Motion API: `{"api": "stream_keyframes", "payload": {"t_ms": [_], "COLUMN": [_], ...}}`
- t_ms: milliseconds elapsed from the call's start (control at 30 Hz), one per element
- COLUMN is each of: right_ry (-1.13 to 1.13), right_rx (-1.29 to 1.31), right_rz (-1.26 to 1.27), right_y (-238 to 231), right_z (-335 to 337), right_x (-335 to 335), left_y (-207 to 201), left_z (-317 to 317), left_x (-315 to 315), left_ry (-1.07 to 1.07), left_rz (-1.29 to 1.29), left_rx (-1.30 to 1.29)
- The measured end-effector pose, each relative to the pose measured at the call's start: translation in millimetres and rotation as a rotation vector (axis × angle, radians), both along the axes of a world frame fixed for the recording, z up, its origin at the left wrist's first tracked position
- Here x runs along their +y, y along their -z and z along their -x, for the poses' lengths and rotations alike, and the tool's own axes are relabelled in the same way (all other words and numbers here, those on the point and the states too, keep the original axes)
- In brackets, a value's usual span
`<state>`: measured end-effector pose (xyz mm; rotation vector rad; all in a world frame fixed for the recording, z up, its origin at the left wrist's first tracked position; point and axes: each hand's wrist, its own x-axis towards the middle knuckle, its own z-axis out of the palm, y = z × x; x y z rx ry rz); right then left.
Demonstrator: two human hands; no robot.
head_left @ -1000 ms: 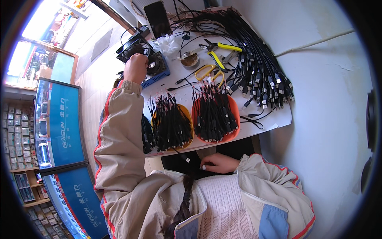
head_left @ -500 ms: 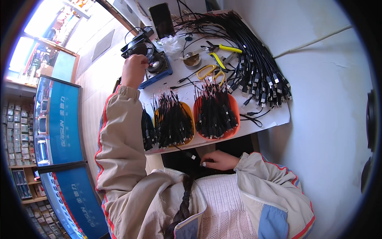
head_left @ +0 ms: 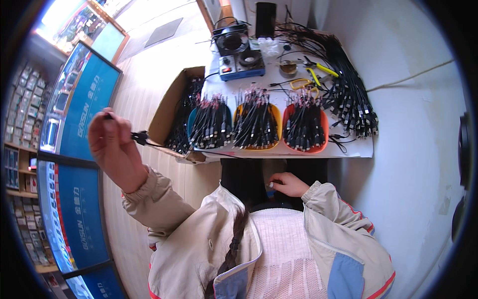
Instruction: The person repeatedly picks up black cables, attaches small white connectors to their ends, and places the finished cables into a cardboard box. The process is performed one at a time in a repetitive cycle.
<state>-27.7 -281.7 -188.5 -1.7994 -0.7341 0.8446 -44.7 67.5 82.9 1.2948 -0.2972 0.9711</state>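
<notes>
My left hand (head_left: 113,147) is raised to the left of the table, its fingers closed on a thin black USB cable (head_left: 141,136). A dark plug of it sticks out beside the palm, and a strand trails right toward the table's front edge. My right hand (head_left: 290,184) rests low over my lap with its fingers curled. A small white spot shows at its fingertips; whether it is a nail or a held piece I cannot tell. Nearest on the table stand a teal bin (head_left: 189,124), a yellow bin (head_left: 277,140) and a red bin (head_left: 322,142), each packed with upright black cables with pinkish stripped ends.
An open cardboard box (head_left: 167,107) of black cables stands left of the table (head_left: 343,149). Behind the bins sit a blue-based device (head_left: 243,73), a round tin (head_left: 288,70), yellow-handled pliers (head_left: 326,69) and yellow scissors (head_left: 300,83). A large cable bundle (head_left: 348,94) lies right; glass display cases (head_left: 82,114) stand left.
My left hand has moved from the blue-based device down and left, off the table, with the cable in its fingers. The view has shifted, bringing the cardboard box into sight. My right hand stays low.
</notes>
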Motion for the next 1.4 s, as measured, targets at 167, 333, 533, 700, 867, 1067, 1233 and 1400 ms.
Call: {"api": "stream_keyframes", "payload": {"t_ms": [167,333,533,700,867,1067,1233,1400], "right_ry": [-0.049,-0.028,-0.035,-0.038,-0.079,-0.084,-0.077,-0.057], "right_rx": [-0.046,-0.036,-0.031,-0.043,-0.014,0.014,0.059,0.050], "right_rz": [0.108,0.169,0.213,0.222,0.263,0.271,0.266,0.269], "right_y": [8.1,12.7,16.3,20.2,24.1,23.9,22.4,24.0], "right_z": [2.5,4.8,2.6,-0.9,-5.4,-7.4,-8.7,-7.2], "right_x": [9.7,17.5,24.9,30.5,35.2,38.7,38.6,37.2], "left_y": [-17.9,-21.1,2.8,26.2,47.6,74.1,127.9,196.6], "left_z": [5.7,-16.6,-49.5,-59.2,-62.4,-84.8,-153.0,-215.5], "left_x": [67.6,115.2,158.9,196.9,213.2,208.0,213.9,207.7], "left_ry": [0.003,-0.027,-0.139,-0.214,-0.296,-0.308,-0.248,-0.515], "left_rz": [0.141,0.170,0.164,0.204,0.248,0.231,0.152,-0.407], "left_rx": [-0.093,-0.122,-0.082,-0.058,-0.003,0.093,0.303,0.800]}}
